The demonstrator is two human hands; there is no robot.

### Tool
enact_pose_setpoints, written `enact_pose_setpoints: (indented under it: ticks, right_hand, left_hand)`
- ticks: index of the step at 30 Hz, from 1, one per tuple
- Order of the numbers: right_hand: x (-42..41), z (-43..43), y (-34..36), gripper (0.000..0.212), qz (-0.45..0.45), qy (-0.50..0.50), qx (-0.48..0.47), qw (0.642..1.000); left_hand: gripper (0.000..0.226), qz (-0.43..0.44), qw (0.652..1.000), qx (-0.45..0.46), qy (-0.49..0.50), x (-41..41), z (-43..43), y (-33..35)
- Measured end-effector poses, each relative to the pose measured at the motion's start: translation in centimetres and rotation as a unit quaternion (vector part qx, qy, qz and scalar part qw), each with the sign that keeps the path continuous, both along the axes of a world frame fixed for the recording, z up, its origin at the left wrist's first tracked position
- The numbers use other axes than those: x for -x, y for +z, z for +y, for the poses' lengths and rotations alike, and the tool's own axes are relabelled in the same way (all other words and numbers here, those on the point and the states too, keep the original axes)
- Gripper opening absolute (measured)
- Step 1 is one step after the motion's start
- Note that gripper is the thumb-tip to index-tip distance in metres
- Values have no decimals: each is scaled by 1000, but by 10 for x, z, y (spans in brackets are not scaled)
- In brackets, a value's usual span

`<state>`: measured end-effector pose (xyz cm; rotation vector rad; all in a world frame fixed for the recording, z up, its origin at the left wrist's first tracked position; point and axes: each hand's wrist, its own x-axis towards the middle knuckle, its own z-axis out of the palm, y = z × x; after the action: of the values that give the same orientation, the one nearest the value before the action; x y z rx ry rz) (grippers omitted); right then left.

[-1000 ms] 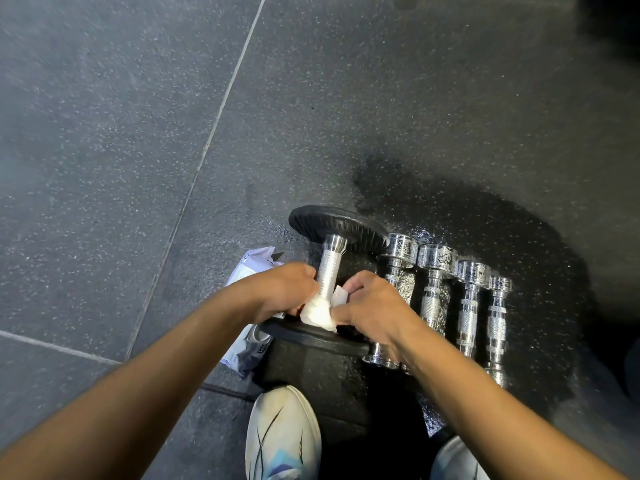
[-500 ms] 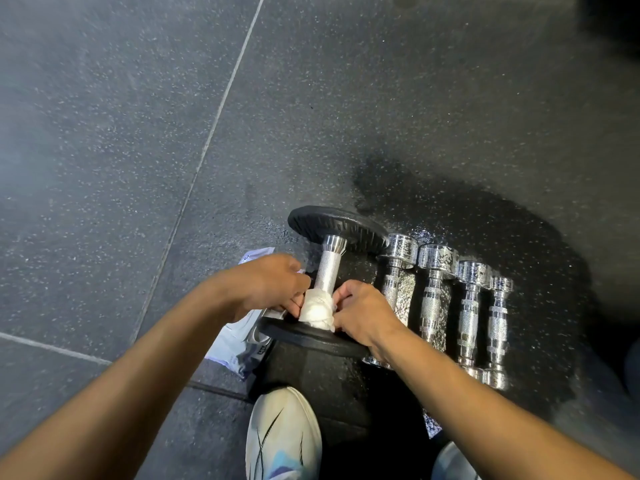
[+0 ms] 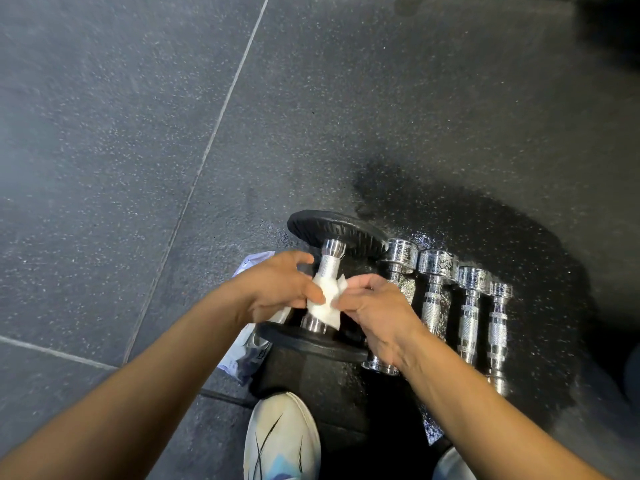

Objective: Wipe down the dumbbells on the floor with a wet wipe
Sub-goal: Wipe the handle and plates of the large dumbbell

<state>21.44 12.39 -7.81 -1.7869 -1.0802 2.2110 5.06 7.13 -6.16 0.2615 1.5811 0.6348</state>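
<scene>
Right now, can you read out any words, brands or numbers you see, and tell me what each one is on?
None can be read.
Wipes packet: dark print, too blurred and half hidden to read.
Black dumbbell: raised marks on the plate edge, illegible.
Chrome dumbbells: no text visible.

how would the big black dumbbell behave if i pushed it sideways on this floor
The big black-plated dumbbell with a chrome handle probably rolls, since it rests on round plate edges. It likely feels heavy: its plates dwarf the four small chrome dumbbells beside it. The speckled rubber floor looks wet around them, so it may slide.
</scene>
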Motion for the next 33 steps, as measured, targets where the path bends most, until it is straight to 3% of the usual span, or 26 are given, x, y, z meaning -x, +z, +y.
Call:
enact_pose_setpoints:
  ticks: [6, 9, 13, 17, 19, 27, 33]
  right_hand:
    - [12, 11, 4, 26, 72, -173, -40, 982]
    - [16, 6, 3, 26, 91, -200, -58, 974]
    - [24, -1, -2, 27, 106, -160, -54, 980]
    - [26, 4, -3, 31, 82, -76, -25, 993]
    - [22, 6, 0, 30, 75, -31, -18, 997]
    - [-5, -3, 6, 24, 47, 131, 20, 990]
    - [-4, -6, 14, 28, -38, 219, -49, 974]
  left_hand:
    - [58, 21, 984, -59, 169, 2, 20, -3]
    - [44, 35, 974, -84, 208, 0, 17, -6]
    - [18, 125, 977, -123, 121, -13, 9, -9]
    - [18, 232, 964, -132, 22, -12, 8, -13]
    - [30, 268, 954, -116, -60, -6, 6, -13]
    - [38, 237, 937, -21, -254, 5, -12, 5]
    - [29, 262, 885, 7, -385, 1, -17, 15]
